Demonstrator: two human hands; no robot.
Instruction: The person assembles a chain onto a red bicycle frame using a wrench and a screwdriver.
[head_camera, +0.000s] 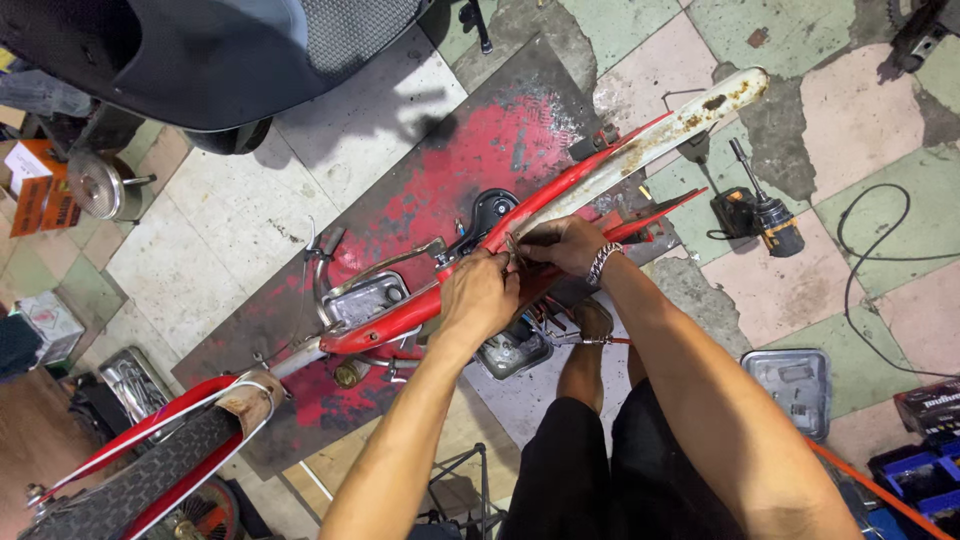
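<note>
On the red motorbike frame (560, 190), both hands pinched one small part (512, 250). The left hand (478, 296) came from below, the right hand (562, 243) from beside it, fingertips touching.

Red motorbike frame (420, 310) — rusty white fender (650, 140) — on pink-and-green checkered floor (860, 110).

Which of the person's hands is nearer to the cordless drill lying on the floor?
Right. The right hand grips the red frame on the side toward the cordless drill; the left hand sits farther away.
</note>
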